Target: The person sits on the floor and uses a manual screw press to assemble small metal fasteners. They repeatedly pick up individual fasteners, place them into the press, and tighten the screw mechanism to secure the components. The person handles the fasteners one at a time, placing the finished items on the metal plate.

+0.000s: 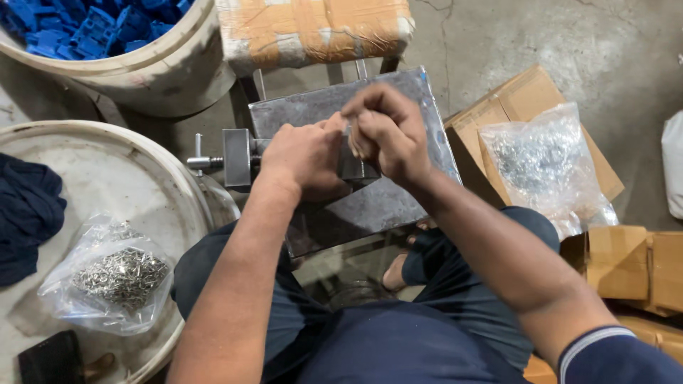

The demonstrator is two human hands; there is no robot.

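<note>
Two hands are brought together over a grey metal plate [398,203] that serves as the bench, propped above the seated person's knees. Nearest the viewer, dark blue trousers [284,313] and a dark blue sleeve with a pale cuff [605,352] are seen. The left hand [302,160] is curled closed against a small metal block fixture [356,169] at the middle of the plate, and the right hand [388,131] is closed over the top of the same fixture, fingertips pinched as if on a small part; the part itself is hidden, so what is pinched cannot be told. For such work, it is judged that the fixture should be steadied by the left hand while the pinched piece is kept square to it and the fingers are held out of the way of the moving parts. A square block with a threaded handle [220,160] juts from the plate's left edge. To the near left, a clear bag of small metal pins [117,277] lies on a round white lid [142,185], beside a dark blue cloth [25,213]. To the right, another clear bag of metal parts [544,160] rests on cardboard boxes [519,96]. Farther off, a white tub of blue plastic pieces [92,32] and a tape-wrapped stool seat [313,28] stand on the bare, cracked concrete floor [569,35].
</note>
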